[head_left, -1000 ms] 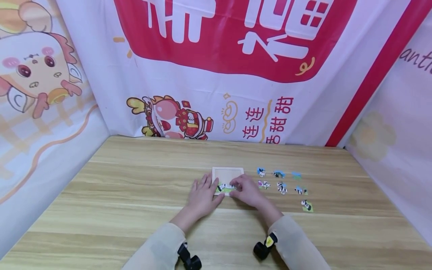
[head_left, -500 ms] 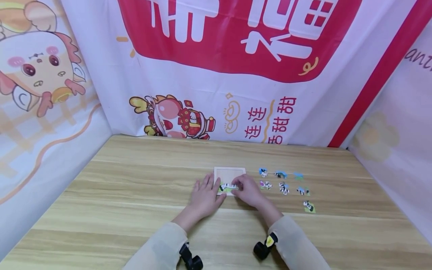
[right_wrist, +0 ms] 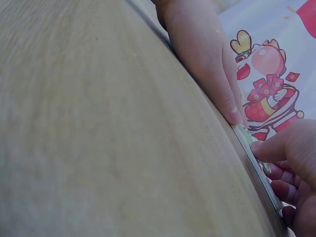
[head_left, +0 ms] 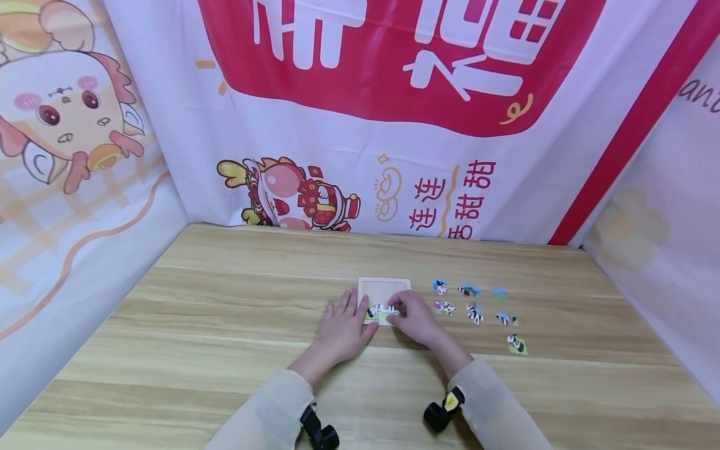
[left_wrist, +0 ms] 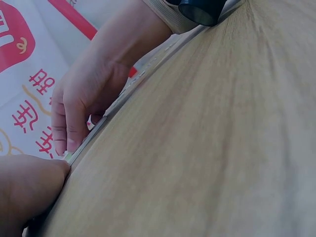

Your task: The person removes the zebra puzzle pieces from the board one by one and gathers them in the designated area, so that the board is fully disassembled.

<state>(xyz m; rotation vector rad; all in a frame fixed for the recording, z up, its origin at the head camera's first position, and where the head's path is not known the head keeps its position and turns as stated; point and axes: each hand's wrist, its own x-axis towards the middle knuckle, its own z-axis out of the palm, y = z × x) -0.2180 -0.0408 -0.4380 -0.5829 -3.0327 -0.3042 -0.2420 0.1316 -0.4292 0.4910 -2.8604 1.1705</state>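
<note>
A shallow square puzzle tray [head_left: 384, 280] lies on the table, with zebra-and-grass puzzle pieces [head_left: 374, 312] along its near side. My left hand [head_left: 344, 325] rests at the tray's left edge, fingers extended, thumb at the near corner. At the near right part of the tray, my right hand [head_left: 415, 317] pinches a zebra puzzle piece [head_left: 388, 309] between thumb and fingers, partly hidden by them. From the right wrist view, the thumb [right_wrist: 269, 148] presses on a green-printed part just inside the rim. The left wrist view shows the right fingers [left_wrist: 73, 133] pointing down at the tray.
Right of the tray lie several loose puzzle pieces in rows, among them a blue-topped piece [head_left: 440, 287], a striped piece [head_left: 475, 314] and a green-cornered piece [head_left: 516, 344]. A printed cloth [head_left: 315, 125] hangs behind the table's back edge. Black wrist cameras [head_left: 437, 415] sit on both sleeves.
The head view has shifted slightly, so everything appears a little further right. Both hands stay at the tray, with only slight movement of the right fingers over the piece.
</note>
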